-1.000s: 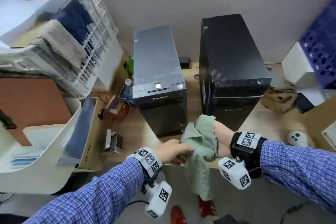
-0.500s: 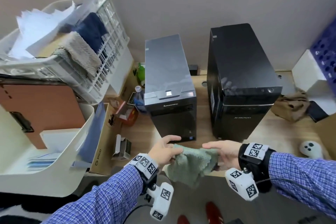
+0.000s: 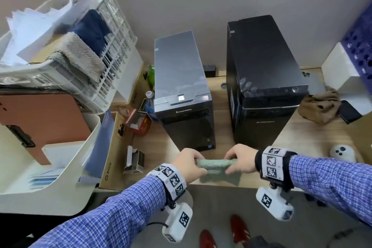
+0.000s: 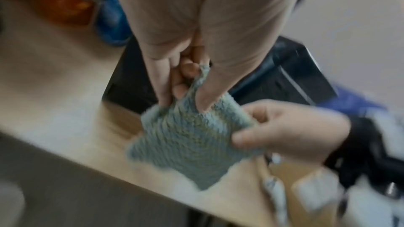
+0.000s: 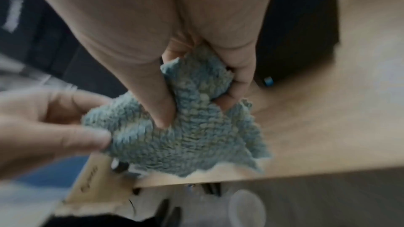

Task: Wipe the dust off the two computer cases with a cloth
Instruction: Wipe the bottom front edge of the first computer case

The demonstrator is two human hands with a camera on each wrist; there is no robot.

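Meanwhile both hands, left hand [image 3: 189,164] and right hand [image 3: 240,162], pinch the green cloth [image 3: 216,164] at the table's [image 3: 161,147] near edge; two computer cases [image 3: 181,86] [image 3: 263,74] stand beyond, a brown rag [image 3: 319,106] right.

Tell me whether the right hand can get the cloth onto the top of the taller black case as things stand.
Probably yes. The right hand grips the green cloth just in front of the taller black case, whose top is bare. The left hand holds the other end and must release.
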